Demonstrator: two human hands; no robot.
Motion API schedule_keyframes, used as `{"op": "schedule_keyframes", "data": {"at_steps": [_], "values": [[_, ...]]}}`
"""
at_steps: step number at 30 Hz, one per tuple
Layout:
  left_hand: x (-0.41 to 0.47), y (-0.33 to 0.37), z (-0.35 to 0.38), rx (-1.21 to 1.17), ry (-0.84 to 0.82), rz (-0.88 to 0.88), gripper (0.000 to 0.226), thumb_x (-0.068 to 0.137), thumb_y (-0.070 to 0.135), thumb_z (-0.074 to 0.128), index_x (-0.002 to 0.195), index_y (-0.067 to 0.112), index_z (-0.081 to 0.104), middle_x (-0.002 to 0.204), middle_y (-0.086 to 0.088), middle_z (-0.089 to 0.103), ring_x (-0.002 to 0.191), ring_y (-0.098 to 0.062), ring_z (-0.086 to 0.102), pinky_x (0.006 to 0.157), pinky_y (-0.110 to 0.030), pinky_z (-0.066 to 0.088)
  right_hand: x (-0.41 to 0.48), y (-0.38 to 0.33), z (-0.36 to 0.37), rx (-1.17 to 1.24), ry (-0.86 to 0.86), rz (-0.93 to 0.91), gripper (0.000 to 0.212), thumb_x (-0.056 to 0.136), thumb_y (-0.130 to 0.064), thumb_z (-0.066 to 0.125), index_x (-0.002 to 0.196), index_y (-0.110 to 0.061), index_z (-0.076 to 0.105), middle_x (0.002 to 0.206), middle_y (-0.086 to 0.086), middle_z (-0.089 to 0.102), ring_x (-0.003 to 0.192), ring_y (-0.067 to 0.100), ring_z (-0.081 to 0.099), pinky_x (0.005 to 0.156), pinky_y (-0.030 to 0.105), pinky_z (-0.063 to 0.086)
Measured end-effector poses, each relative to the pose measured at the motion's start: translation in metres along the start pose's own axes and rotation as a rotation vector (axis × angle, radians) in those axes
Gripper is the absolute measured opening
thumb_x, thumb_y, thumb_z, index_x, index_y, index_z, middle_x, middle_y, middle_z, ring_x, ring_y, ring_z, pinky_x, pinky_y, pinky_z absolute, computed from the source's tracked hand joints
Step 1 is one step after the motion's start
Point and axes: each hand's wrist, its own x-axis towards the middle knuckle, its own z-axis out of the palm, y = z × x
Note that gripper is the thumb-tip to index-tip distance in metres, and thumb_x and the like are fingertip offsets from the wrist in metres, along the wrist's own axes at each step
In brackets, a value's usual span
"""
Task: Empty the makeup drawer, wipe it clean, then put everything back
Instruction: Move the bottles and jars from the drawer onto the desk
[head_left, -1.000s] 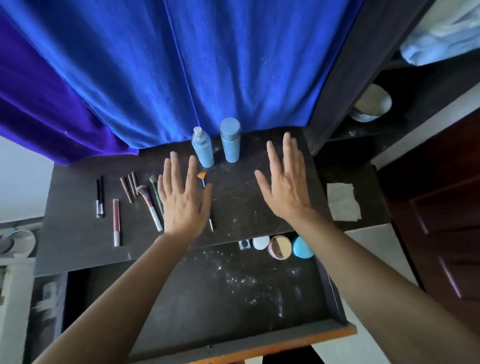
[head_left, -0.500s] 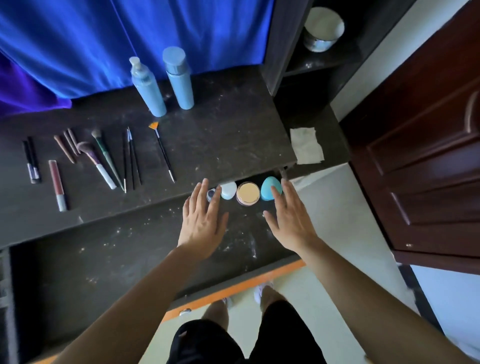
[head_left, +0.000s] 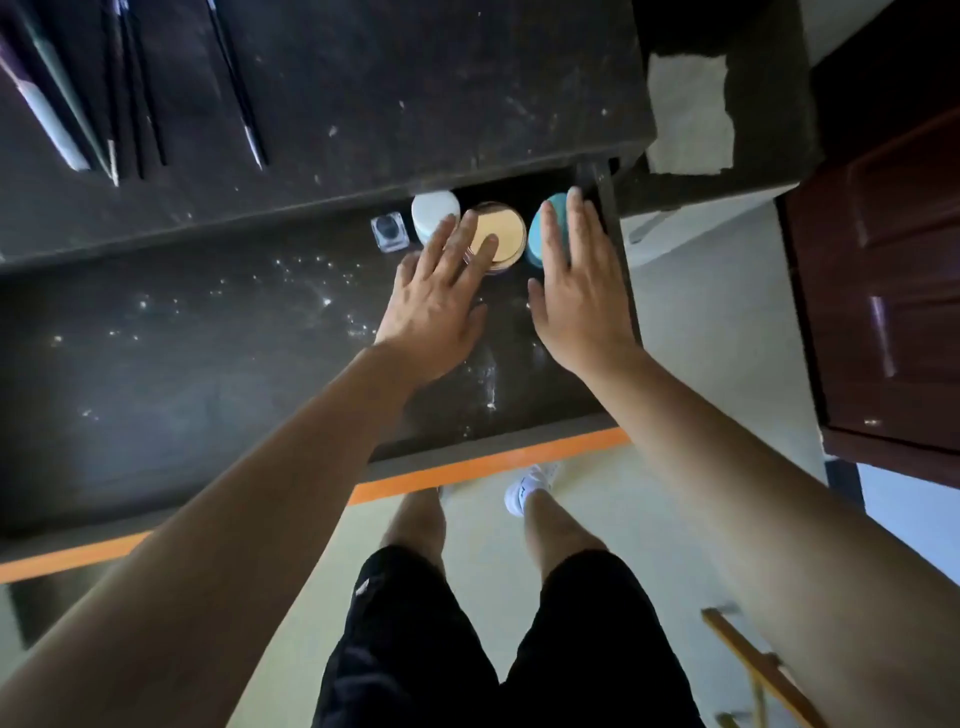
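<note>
- The emptying looks mostly done: the brushes (head_left: 239, 88) lie out on the tabletop (head_left: 415, 104) in the upper left of the frame.
- The drawer (head_left: 208, 364) stands open at centre, dusty and unwiped. At its back right are a square pot (head_left: 389, 232), white jar (head_left: 434, 208), tan-lidded jar (head_left: 501, 228) and teal piece (head_left: 545, 228).
- The tissue (head_left: 688, 119) lies unused at upper right.
- Half a second ago both hands were just short; now the left hand (head_left: 436, 306) lies flat-fingered over the tan-lidded jar and the right hand (head_left: 576, 291) on the teal piece, neither gripping.
</note>
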Motion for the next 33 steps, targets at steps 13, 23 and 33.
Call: {"op": "schedule_keyframes", "data": {"at_steps": [13,23,33], "values": [[-0.096,0.016,0.014,-0.102,0.174,-0.229,0.051,0.083,0.041,0.066,0.125,0.014,0.056,0.143,-0.014,0.043,0.130,-0.035,0.039,0.102,-0.048,0.041,-0.058,-0.002,0.005,0.416,0.107,-0.014,0.064,0.084,-0.019,0.071,0.142,-0.013,0.046,0.148,0.015,0.038,0.135,0.031,0.040,0.108,0.035,0.042],[-0.074,0.026,-0.005,-0.411,0.191,-0.525,0.052,0.072,0.031,0.081,0.115,0.015,0.057,0.110,-0.001,0.063,0.106,-0.026,0.051,0.082,-0.024,0.036,-0.059,0.000,-0.009,0.592,-0.016,0.058,0.063,0.074,-0.019,0.083,0.128,-0.018,0.051,0.130,0.004,0.051,0.112,0.021,0.056,0.083,0.019,0.042],[-0.089,-0.007,-0.160,-0.446,0.433,-0.592,0.057,0.067,0.046,0.081,0.113,0.026,0.055,0.097,0.020,0.053,0.102,-0.013,0.048,0.078,-0.021,0.031,-0.021,-0.045,-0.126,0.627,0.119,0.065,0.062,0.074,-0.037,0.082,0.125,-0.031,0.047,0.127,-0.006,0.050,0.110,0.016,0.053,0.082,0.033,0.052]]}}
